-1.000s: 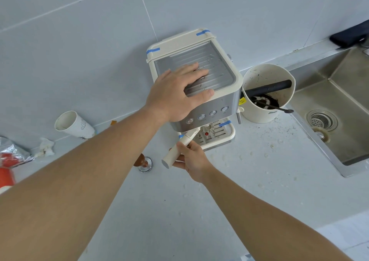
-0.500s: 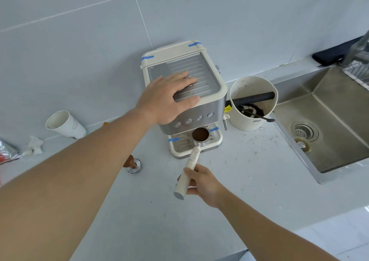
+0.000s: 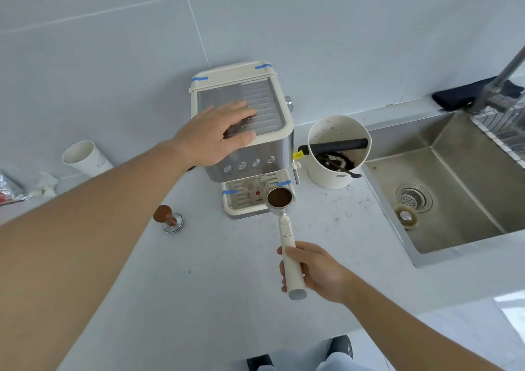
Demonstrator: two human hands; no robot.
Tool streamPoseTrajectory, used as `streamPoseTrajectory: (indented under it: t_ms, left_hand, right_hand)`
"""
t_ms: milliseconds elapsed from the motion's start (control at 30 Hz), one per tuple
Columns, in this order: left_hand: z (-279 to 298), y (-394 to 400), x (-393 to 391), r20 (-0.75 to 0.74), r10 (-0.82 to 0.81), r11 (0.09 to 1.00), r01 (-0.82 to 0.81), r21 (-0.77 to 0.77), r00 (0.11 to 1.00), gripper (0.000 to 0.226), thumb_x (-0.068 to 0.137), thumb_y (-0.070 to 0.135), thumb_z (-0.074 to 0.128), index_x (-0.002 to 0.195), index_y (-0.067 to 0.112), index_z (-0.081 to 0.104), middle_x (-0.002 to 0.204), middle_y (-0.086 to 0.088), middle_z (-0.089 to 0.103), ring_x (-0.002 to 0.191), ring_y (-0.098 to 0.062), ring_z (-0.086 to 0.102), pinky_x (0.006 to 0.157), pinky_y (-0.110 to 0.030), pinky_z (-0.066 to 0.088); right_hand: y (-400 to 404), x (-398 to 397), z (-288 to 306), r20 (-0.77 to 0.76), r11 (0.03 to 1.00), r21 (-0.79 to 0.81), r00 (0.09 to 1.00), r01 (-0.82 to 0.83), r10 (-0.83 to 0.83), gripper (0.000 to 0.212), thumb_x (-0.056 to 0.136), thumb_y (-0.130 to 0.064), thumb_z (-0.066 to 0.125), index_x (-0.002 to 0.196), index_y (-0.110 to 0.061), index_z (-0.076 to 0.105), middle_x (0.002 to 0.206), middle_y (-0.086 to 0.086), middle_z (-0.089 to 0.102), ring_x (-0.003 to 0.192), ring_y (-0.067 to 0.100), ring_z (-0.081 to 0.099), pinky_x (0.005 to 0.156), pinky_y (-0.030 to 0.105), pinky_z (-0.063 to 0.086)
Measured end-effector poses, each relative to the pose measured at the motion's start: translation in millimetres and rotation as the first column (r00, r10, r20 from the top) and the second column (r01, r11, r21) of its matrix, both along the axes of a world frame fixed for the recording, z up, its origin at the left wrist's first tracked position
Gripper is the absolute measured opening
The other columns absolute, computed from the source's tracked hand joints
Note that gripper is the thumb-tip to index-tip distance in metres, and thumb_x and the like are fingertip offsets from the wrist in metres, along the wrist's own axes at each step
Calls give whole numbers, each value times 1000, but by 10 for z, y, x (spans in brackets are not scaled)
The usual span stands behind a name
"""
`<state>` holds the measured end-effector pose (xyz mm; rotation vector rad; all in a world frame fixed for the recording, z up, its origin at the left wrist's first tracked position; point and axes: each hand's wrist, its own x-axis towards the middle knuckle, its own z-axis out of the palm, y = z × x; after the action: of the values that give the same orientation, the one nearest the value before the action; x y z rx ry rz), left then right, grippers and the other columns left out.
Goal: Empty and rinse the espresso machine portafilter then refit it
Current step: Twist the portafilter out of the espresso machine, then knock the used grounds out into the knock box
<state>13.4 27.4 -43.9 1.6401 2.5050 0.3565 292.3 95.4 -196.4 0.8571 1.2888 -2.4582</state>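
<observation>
A cream and steel espresso machine stands against the tiled wall. My left hand lies flat on its ribbed top, fingers spread. My right hand grips the cream handle of the portafilter, held level in front of the machine, clear of the brew head. Its metal basket hovers over the drip tray's right corner and is full of brown coffee grounds. A cream knock box with a black bar and dark grounds inside stands just right of the machine.
A steel sink with a drain and a loose stopper lies at the right, a tap above it. A wooden-topped tamper stands on the counter left of the machine. A tipped paper cup and wrappers lie far left. Coffee specks dot the counter.
My right hand turned the portafilter out of the brew head and drew it toward me, so the full basket now shows. My left hand stayed on the machine top.
</observation>
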Motion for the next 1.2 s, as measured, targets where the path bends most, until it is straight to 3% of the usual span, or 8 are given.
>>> streamPoseTrajectory:
  t_ms: [200, 400, 667, 900, 1000, 1100, 1167, 1200]
  left_hand:
    - [4, 41, 80, 2, 57, 998, -57, -20, 998, 55, 95, 55, 40, 146, 34, 37, 161, 4, 25, 148, -12, 20, 118, -39, 10]
    - [4, 195, 173, -15, 142, 990, -142, -10, 990, 62, 87, 69, 28, 138, 35, 42, 152, 3, 42, 146, -11, 25, 115, -53, 23]
    - [26, 573, 290, 29, 213, 976, -214, 47, 977, 57, 86, 70, 29, 128, 36, 48, 137, 3, 53, 144, -13, 30, 109, -54, 30]
    - [6, 724, 363, 24, 288, 956, -288, 50, 957, 49, 92, 59, 40, 134, 34, 45, 148, 6, 44, 145, -12, 27, 112, -47, 17]
    - [49, 763, 399, 26, 326, 943, -327, 59, 945, 48, 93, 56, 42, 134, 31, 47, 145, 1, 46, 137, -16, 37, 111, -44, 18]
    - [18, 767, 408, 15, 323, 939, -322, 119, 946, 43, 91, 58, 40, 123, 33, 52, 121, 2, 55, 120, -19, 47, 104, -43, 25]
    - [9, 755, 404, -3, 313, 940, -309, 146, 950, 42, 87, 62, 36, 113, 35, 53, 97, 10, 50, 100, -15, 49, 99, -45, 33]
    - [3, 760, 400, 1, 318, 938, -315, 147, 948, 42, 86, 63, 37, 112, 34, 53, 95, 11, 49, 96, -14, 48, 99, -47, 34]
  right_hand:
    - [257, 306, 183, -48, 999, -20, 999, -26, 25, 31, 98, -19, 54, 119, 3, 56, 78, 18, 58, 66, 31, 56, 74, 46, 55]
    - [576, 489, 429, -91, 999, 9, 995, -31, 31, 42, 87, -24, 60, 118, 4, 58, 76, 20, 54, 63, 31, 53, 72, 45, 54]
    - [991, 588, 683, -146, 996, -57, 987, 61, -69, 48, 81, -26, 60, 116, 7, 60, 71, 19, 54, 54, 30, 52, 63, 45, 54]
    - [1333, 556, 843, -152, 985, -56, 973, 166, -173, 52, 78, -28, 60, 120, 4, 59, 69, 16, 52, 52, 29, 54, 54, 42, 53]
    - [1476, 518, 894, -167, 981, -60, 967, 186, -193, 51, 79, -27, 60, 121, 2, 58, 68, 15, 51, 47, 26, 51, 47, 37, 49]
    - [1602, 441, 920, -195, 974, -60, 955, 217, -225, 43, 85, -22, 59, 121, 0, 57, 67, 13, 49, 43, 22, 47, 40, 30, 42]
    - [1683, 380, 917, -203, 965, -64, 943, 254, -262, 40, 87, -25, 51, 120, -2, 57, 67, 12, 49, 42, 20, 46, 39, 28, 38]
    - [1729, 343, 896, -200, 960, -62, 939, 272, -279, 39, 89, -25, 49, 120, -4, 57, 68, 12, 50, 41, 19, 45, 39, 27, 37]
